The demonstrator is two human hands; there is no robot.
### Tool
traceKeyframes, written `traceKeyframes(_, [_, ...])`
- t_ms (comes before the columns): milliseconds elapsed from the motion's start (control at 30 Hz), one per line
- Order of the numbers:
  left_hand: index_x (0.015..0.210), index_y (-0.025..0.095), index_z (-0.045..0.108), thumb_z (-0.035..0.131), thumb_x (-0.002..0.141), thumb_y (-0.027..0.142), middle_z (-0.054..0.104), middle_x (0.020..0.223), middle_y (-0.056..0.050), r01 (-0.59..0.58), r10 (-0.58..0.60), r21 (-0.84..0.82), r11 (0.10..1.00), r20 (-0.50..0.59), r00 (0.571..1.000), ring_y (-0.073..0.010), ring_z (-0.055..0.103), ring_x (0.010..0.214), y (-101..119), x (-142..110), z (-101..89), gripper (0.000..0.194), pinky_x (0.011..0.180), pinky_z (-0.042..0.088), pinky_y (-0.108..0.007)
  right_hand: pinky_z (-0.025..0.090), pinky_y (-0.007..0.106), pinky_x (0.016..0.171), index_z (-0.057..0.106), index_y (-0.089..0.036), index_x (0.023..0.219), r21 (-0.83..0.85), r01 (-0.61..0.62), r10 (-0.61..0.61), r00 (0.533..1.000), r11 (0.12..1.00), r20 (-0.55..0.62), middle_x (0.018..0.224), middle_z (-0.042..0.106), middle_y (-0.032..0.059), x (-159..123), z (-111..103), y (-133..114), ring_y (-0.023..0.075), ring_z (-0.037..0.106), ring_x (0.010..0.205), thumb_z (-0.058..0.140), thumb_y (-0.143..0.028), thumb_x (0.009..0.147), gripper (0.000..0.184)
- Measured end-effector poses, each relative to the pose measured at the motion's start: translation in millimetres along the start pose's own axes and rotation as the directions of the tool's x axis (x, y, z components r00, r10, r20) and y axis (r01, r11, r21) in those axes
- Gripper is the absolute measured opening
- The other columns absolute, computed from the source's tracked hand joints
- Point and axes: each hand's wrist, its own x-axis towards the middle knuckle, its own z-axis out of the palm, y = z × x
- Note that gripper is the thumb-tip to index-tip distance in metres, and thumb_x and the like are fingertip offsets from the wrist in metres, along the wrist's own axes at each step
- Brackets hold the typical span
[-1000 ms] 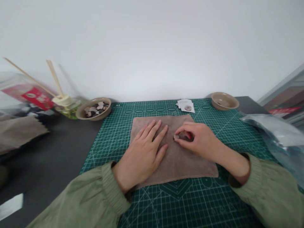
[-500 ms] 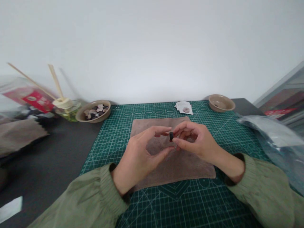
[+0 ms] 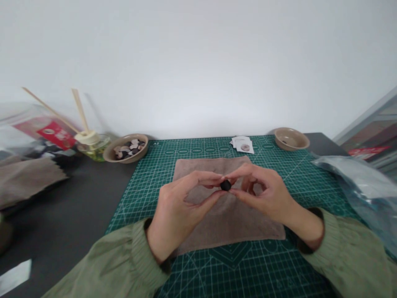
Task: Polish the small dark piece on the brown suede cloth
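- A small dark round piece (image 3: 225,185) is held between the fingertips of both hands, raised above the brown cloth (image 3: 228,223) and not resting on it.
- The left hand (image 3: 180,211) is closed on the piece from the left with thumb and forefinger; the right hand (image 3: 263,191) is pinched on it from the right. The two-sided grip appears suited to turning or inspecting so small an object.
- The cloth is spread flat on the green cutting mat (image 3: 149,186), apparently as a soft surface under the work.
- A tan bowl (image 3: 125,147) of similar dark and pale pieces is set at the mat's far left corner; a second bowl (image 3: 291,138), nearly empty, stands at the far right.
- Small printed cards (image 3: 242,144) lie beyond the cloth.
- A reed diffuser (image 3: 91,142) stands on the dark desk (image 3: 68,207) to the left; a clear plastic bag (image 3: 362,182) lies to the right.
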Motion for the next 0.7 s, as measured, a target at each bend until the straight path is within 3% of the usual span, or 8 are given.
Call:
traceKeyframes(300, [0.114, 0.025, 0.079, 0.092, 0.087, 0.016, 0.086, 0.101, 0.005, -0.035, 0.035, -0.013, 0.999, -0.017, 0.999, -0.0114, 0.082, 0.086, 2, -1, -0.3, 0.032, 0.085, 0.064, -0.018, 0.049, 0.017, 0.054, 0.079, -0.024, 0.120, -0.036, 0.117, -0.118, 0.993, 0.992, -0.009, 0.104, 0.080, 0.0002, 1, -1, -3, 0.0054, 0.064, 0.064, 0.081, -0.022, 0.098, 0.023])
traceKeyframes(500, [0.118, 0.024, 0.081, 0.089, 0.089, 0.013, 0.085, 0.106, 0.001, -0.099, 0.100, -0.047, 0.994, 0.027, 0.995, -0.0122, 0.079, 0.089, -1, 2, -0.9, 0.032, 0.084, 0.063, -0.022, 0.047, 0.017, 0.050, 0.077, -0.025, 0.112, -0.031, 0.013, -0.016, 0.997, 0.999, -0.079, 0.076, 0.077, -0.0072, -2, -2, -8, 0.0046, 0.057, 0.050, 0.088, -0.021, 0.091, 0.024])
traceKeyframes(700, [0.116, 0.023, 0.081, 0.085, 0.091, 0.008, 0.084, 0.104, 0.000, -0.139, 0.142, -0.070, 0.988, 0.031, 0.989, -0.0133, 0.078, 0.091, 2, 4, -2.4, 0.029, 0.084, 0.063, -0.022, 0.042, 0.016, 0.045, 0.076, -0.025, 0.113, 0.013, 0.033, -0.032, 0.998, 0.999, -0.056, 0.082, 0.079, -0.0065, -2, -2, -10, 0.0030, 0.055, 0.048, 0.087, -0.019, 0.092, 0.024])
